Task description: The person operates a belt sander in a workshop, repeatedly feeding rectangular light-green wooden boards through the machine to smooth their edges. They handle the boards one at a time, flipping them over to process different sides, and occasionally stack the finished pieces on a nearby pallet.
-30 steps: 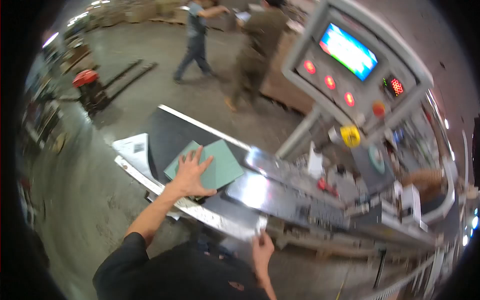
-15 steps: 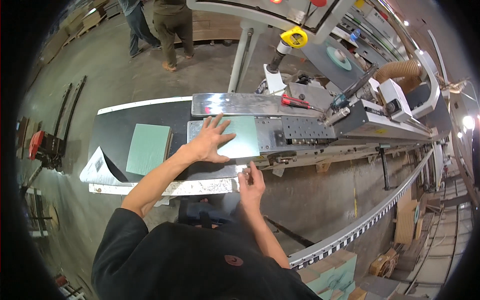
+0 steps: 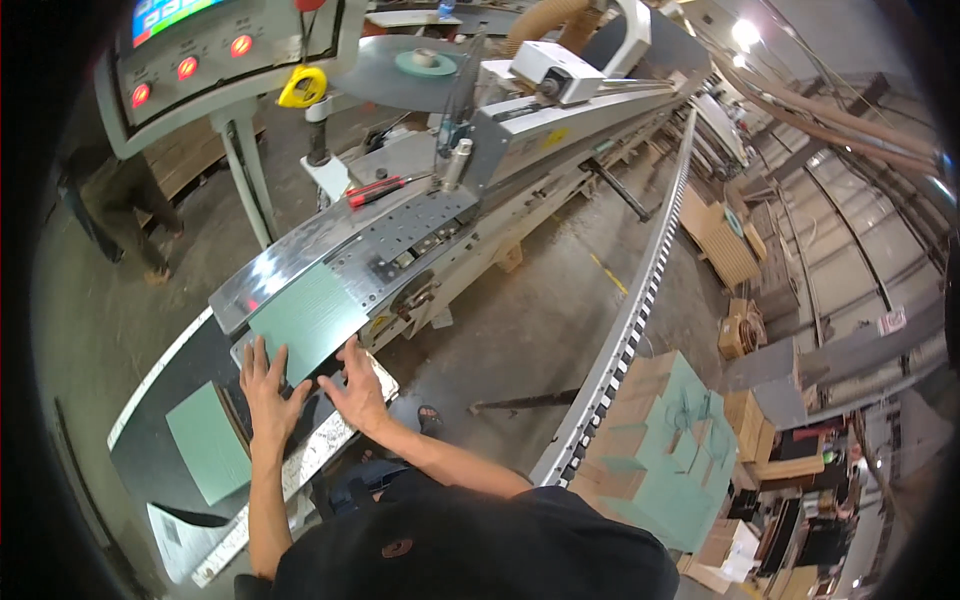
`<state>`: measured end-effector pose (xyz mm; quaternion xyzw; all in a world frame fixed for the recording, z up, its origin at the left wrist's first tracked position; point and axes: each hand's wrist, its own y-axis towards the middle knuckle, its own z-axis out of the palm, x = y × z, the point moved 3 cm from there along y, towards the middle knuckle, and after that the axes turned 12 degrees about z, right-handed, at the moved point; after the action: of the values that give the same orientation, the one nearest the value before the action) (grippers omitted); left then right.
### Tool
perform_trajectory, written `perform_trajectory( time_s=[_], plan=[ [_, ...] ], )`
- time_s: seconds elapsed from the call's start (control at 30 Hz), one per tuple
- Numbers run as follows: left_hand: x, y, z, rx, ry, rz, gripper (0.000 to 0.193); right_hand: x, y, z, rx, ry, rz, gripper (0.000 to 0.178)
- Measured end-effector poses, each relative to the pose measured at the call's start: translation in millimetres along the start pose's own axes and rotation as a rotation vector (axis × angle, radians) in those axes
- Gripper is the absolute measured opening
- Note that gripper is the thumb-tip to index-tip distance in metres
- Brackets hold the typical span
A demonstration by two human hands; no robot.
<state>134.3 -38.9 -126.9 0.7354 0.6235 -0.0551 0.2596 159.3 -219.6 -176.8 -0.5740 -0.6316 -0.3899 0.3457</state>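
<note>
A flat light-green panel point(image 3: 312, 315) lies on the metal bed of a long machine point(image 3: 565, 130). My left hand point(image 3: 270, 395) is open with its fingers spread, fingertips at the panel's near left edge. By the panel's near right edge is my right hand point(image 3: 357, 392), also open, its fingers apart and seemingly touching the rim. Neither hand is wrapped round anything. Left of my left hand, another green panel point(image 3: 208, 445) rests on the black table point(image 3: 150, 415), with a brown side edge showing.
A folded paper sheet point(image 3: 185, 545) sits at the table's near left corner. On the machine lie a red utility knife point(image 3: 375, 190) and a yellow tape measure point(image 3: 302, 88). A control panel point(image 3: 225, 75) with lit red buttons stands beyond. Stacked green-faced boards point(image 3: 650, 450) are at right; someone's legs point(image 3: 130, 200) show far left.
My view has turned to the right. My left hand has slid off the panel's top to its near edge, and my right hand has come up to the panel's edge.
</note>
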Motion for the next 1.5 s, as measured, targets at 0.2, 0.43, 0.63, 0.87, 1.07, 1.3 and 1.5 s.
perform_trajectory(
  time_s=[0.2, 0.43, 0.63, 0.87, 1.07, 1.3, 1.5],
  plan=[
    [2.0, -6.9, 5.9, -0.063, -0.013, -0.011, 0.066, 12.0, -1.3, -3.5, 0.037, -0.032, 0.092, 0.102],
    [7.1, -12.5, 11.7, -0.077, -0.018, -0.007, 0.067, 7.9, -2.1, 1.3, 0.034, -0.052, 0.073, 0.100],
    [9.2, -15.2, 16.5, -0.128, -0.001, 0.018, 0.065, 11.3, -1.1, -2.1, 0.066, -0.048, 0.100, 0.099],
    [7.2, -14.3, 18.3, -0.154, 0.024, 0.054, 0.063, 4.1, 0.5, -0.1, -0.026, -0.046, 0.001, 0.100],
    [3.0, -9.1, 25.9, -0.143, 0.039, 0.065, 0.063, 4.9, 6.8, -7.5, 0.048, -0.017, 0.039, 0.095],
    [-40.4, 39.0, 45.2, -0.128, -0.032, 0.067, 0.064, -13.5, 44.0, -48.1, -0.040, 0.007, 0.002, 0.095],
    [-74.3, 83.1, 79.7, -0.131, -0.047, 0.091, 0.065, -40.3, 85.2, -92.2, -0.089, -0.016, -0.053, 0.094]
  ],
)
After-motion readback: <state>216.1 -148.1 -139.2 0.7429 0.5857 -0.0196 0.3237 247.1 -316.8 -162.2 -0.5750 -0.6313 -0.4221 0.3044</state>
